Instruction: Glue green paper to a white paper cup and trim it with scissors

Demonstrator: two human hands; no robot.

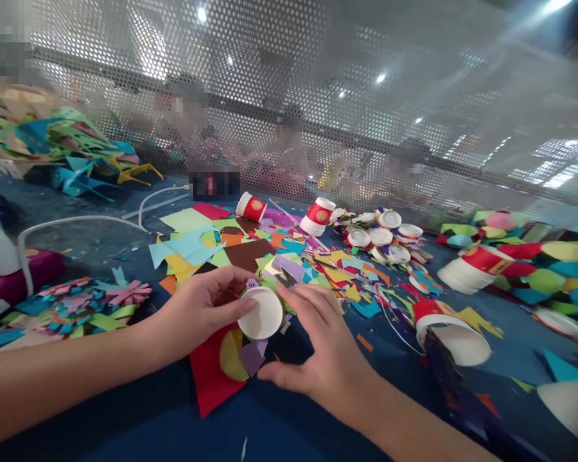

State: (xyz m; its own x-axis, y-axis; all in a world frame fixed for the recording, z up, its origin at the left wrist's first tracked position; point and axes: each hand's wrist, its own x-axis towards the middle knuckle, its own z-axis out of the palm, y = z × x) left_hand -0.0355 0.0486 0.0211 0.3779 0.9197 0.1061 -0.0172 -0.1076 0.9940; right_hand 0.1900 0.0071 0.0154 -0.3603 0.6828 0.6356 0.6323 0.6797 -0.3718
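Observation:
My left hand (200, 308) grips a small white paper cup bottom (261, 314), thumb and fingers curled round its left rim. My right hand (318, 346) rests on the cup's right side, fingers stretched toward it and touching its edge. Bits of green and purple paper cling round the cup's rim. Below the cup lies a red paper sheet (209, 378) with a yellow disc (230, 357) and a purple scrap on it. Both hands hover over a dark blue table (289, 423).
Coloured paper scraps (250, 250) cover the table's middle. Red-and-white paper cups (318, 216) lie tipped over, with cut cup bottoms (380, 237) behind. A cup stack (467, 266) and paper discs sit right. A glue gun (0, 256) with white cable and paper flowers (81, 305) sit left. A perforated screen stands behind.

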